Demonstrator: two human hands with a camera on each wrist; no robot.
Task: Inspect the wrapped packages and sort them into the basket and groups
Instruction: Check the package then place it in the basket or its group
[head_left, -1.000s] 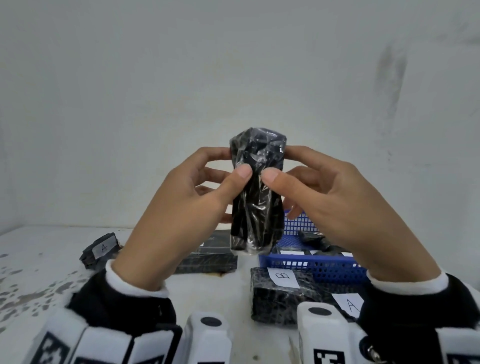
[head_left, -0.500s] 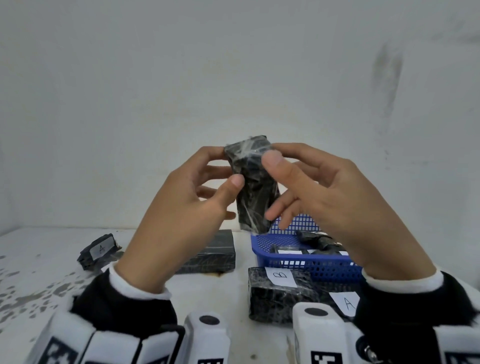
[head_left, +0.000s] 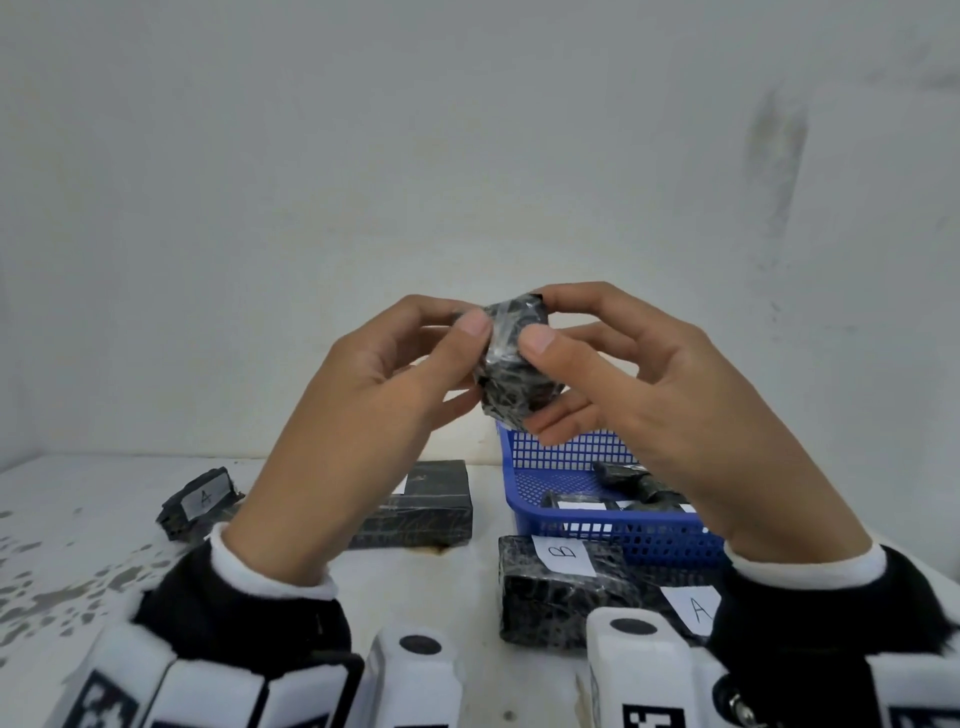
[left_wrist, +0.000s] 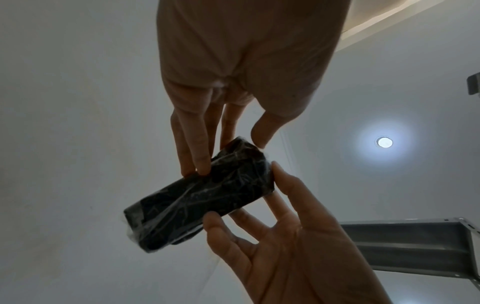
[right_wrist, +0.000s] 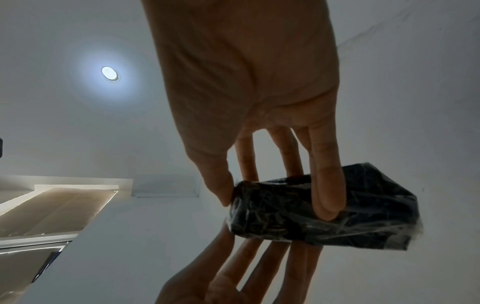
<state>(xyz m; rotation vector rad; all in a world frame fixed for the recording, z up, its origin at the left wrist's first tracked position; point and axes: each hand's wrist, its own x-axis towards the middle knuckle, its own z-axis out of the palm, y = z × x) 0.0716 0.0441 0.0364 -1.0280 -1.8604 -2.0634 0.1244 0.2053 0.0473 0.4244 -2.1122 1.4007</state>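
Tipped from upright toward end-on, the wrapped package (head_left: 511, 364) is pinched by my left hand (head_left: 374, 395) and right hand (head_left: 639, 395), both grips grasping it above the basket (head_left: 613, 530). Sorting is partway: several packages are binned, four lie on the bench (head_left: 426, 597).

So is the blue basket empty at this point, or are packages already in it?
Not empty. The blue basket already holds several dark wrapped packages; the exact count is unclear, since the right hand hides part of it.
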